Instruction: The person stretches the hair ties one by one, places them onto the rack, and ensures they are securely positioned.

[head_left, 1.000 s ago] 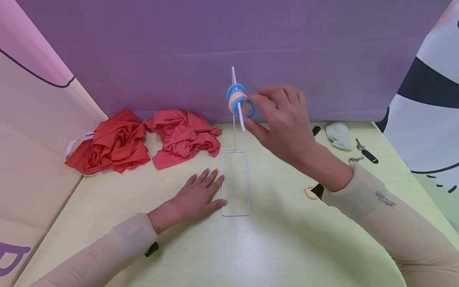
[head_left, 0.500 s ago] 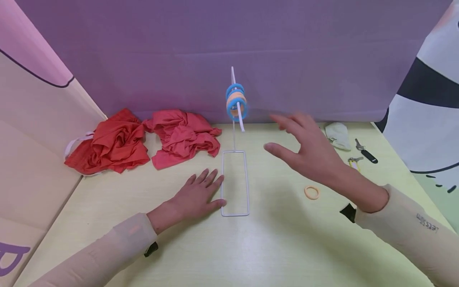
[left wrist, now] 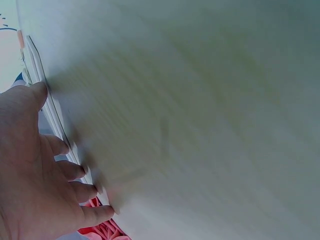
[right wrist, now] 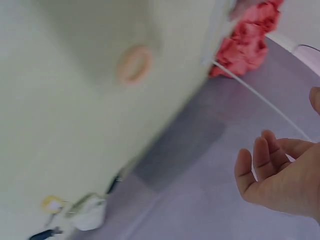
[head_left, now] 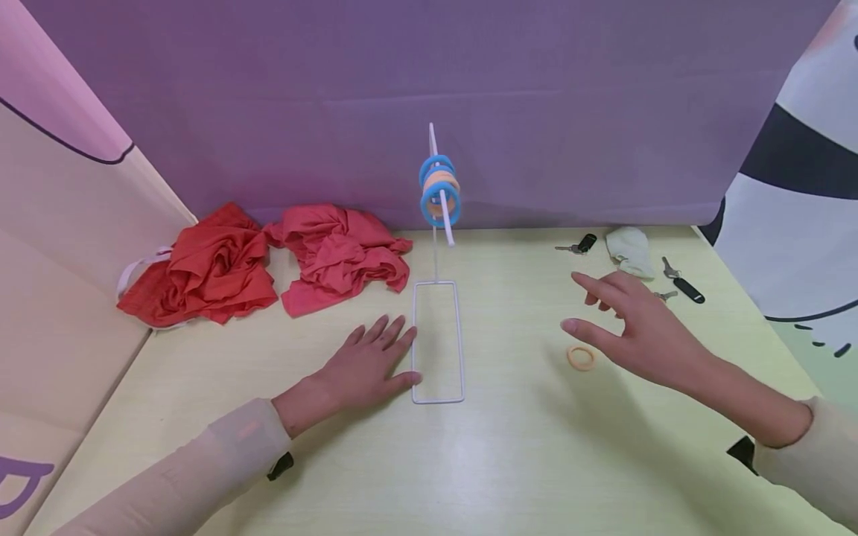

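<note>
A white wire stand (head_left: 459, 342) with a rectangular base stands mid-table. Several blue and orange rings (head_left: 441, 205) hang on its upper arm. My left hand (head_left: 362, 368) lies flat with spread fingers, its thumb and fingertips touching the left side of the base. To the right, my right hand (head_left: 643, 327) hovers above the table holding nothing, fingers loosely bent and thumb apart. Just left of and below it, a single orange ring (head_left: 581, 358) lies on the table; the right wrist view shows this orange ring (right wrist: 135, 65) too, blurred.
Two crumpled red cloths (head_left: 221, 260) (head_left: 342, 253) lie at the back left. Behind the right hand are keys with a black tag (head_left: 689, 290), another black-tagged key (head_left: 587, 243) and a small white cloth item (head_left: 630, 251). A purple backdrop (head_left: 302, 112) borders the table's back.
My right hand has let go of a blue ring, which now hangs on the stand's arm, and has moved right and down toward the loose orange ring. The left hand stays put.
</note>
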The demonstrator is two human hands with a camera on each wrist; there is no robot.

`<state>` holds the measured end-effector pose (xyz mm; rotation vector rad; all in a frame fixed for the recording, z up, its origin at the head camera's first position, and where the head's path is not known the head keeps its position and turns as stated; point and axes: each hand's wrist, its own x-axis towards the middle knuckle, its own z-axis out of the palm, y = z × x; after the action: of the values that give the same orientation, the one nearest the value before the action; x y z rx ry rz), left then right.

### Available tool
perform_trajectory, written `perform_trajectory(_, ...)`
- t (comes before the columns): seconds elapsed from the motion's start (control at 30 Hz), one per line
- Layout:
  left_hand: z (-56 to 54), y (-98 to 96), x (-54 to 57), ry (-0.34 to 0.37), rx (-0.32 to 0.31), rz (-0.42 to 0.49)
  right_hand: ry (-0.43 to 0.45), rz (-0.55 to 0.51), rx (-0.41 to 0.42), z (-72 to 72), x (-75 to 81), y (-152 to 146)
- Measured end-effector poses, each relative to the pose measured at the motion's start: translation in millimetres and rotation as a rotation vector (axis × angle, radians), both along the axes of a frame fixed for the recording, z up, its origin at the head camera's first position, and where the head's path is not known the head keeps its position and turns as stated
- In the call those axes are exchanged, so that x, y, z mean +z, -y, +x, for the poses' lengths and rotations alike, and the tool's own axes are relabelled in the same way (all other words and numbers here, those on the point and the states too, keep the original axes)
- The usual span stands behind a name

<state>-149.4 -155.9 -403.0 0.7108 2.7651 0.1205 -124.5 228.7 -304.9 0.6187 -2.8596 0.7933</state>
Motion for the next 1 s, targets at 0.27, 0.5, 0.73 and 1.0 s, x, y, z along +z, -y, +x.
perform_trajectory(0.27, -1.2, 0.3, -2.4, 0.000, 0.003, -0.005, -0.117, 0.099, -0.019, 5.7, -56.9, -26)
perform_trajectory(0.5, 0.4, 0.0, -1.4, -0.001, -0.003, -0.004, -0.147, 0.206, -0.054, 7.4, -81.3, -37)
perform_trajectory(0.73, 0.3, -0.7, 1.2, 0.004, -0.002, -0.005, -0.110, 0.295, -0.061, 3.9, -95.8, -39)
perform_trajectory(1.0, 0.6, -0.4, -0.1, -0.004, -0.003, 0.002, -0.076, 0.334, -0.073, 0.7, -103.0, -37)
